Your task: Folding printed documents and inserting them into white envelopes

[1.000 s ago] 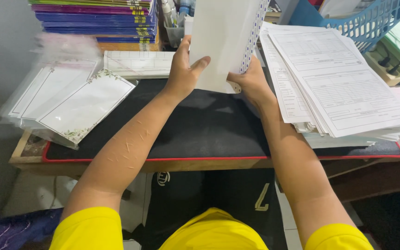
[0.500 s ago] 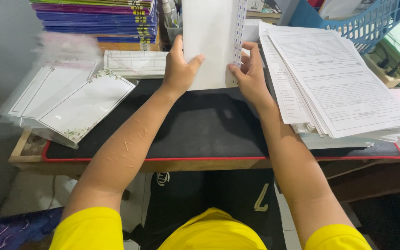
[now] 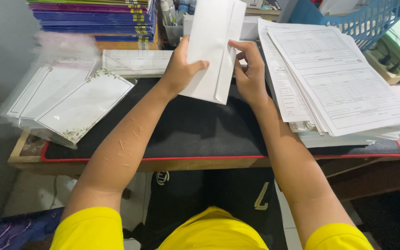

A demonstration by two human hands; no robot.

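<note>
Both hands are holding a white envelope upright at upper centre of the frame: left hand clasping its left edge, right hand pinching its right edge, above the black mat on the counter.

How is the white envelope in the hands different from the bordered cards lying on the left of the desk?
The white envelope is plain, while the bordered cards have leafy printed edges. The envelope is held up off the desk mat by the left hand and right hand; the cards lie flat. The cards sit in clear plastic wrap; the envelope is bare. Both are white and rectangular.
</note>
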